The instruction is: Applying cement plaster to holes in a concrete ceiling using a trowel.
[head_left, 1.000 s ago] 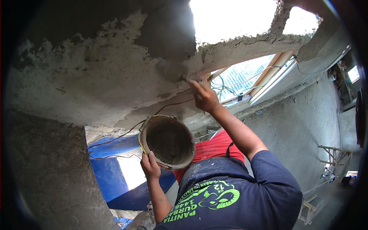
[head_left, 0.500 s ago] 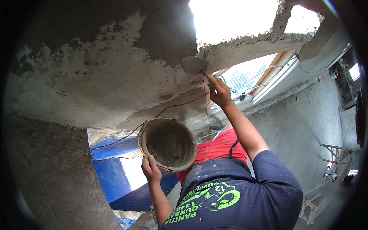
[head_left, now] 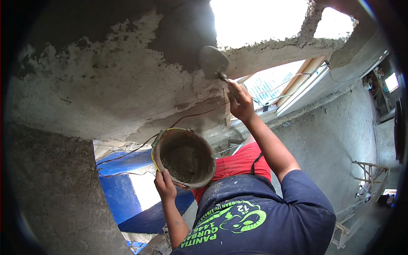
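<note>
My right hand [head_left: 241, 101] is closed round the handle of a trowel [head_left: 213, 62]. The trowel's broad blade lies against or close to the wall, at the lower left corner of a bright opening; it is slightly blurred. Dark, damp mortar [head_left: 180, 36] covers the wall just above and left of the blade, while the paler, rough wall [head_left: 114, 80] shows further left. In my left hand [head_left: 165, 185] is the rim of a round bucket [head_left: 207, 146], tilted so its inside shows. Wet grey mortar [head_left: 182, 163] lies in the bottom of it.
A thin brown cable [head_left: 187, 115] runs along the wall behind the bucket. Right of my right hand is a wooden-framed window [head_left: 297, 85] with loose wires. Blue panels [head_left: 121, 197] stand below left. A wooden trestle [head_left: 370, 172] is at the far right.
The trowel has moved up a little along the wall, its blade now higher beside the opening's corner. The bucket and my left hand have shifted slightly left in view.
</note>
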The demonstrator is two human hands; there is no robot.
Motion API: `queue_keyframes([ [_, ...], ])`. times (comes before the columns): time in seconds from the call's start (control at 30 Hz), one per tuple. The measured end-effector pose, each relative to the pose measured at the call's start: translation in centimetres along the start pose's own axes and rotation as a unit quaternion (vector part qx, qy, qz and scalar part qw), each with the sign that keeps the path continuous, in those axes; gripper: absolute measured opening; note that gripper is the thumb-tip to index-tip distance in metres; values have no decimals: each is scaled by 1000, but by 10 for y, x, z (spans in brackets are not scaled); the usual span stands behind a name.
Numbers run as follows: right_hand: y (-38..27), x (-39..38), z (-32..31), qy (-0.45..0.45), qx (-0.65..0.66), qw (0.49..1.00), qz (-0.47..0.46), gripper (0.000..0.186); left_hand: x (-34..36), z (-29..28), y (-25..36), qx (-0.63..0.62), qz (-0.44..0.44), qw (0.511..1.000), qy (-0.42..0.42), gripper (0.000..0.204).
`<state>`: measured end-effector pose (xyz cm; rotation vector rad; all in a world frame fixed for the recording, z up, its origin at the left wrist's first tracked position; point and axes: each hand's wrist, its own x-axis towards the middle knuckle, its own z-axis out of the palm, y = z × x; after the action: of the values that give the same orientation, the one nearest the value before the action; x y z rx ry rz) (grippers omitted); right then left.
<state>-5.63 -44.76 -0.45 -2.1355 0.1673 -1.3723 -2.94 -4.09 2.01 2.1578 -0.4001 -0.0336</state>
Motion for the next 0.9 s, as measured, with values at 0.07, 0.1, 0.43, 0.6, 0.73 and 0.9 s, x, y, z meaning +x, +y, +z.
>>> queue_keyframes([
  [0.07,7,-1,8,-38,-14,999,20,61,3,3,4,-3,7,1000,-6,29],
  [0.1,15,-9,14,-52,-21,998,21,61,1,4,6,-3,2,1000,-5,29],
  [0.43,20,-76,0,-140,22,989,40,67,-9,-3,-5,17,-41,999,-14,31],
  [0.6,14,-17,5,-15,40,998,43,67,-4,2,-2,12,16,1000,17,31],
  [0.73,48,-36,2,-36,-26,997,55,60,-1,2,0,17,10,1000,-1,30],
  [0.9,46,-109,-16,-73,-56,990,106,51,-4,5,-7,6,38,999,24,31],
])
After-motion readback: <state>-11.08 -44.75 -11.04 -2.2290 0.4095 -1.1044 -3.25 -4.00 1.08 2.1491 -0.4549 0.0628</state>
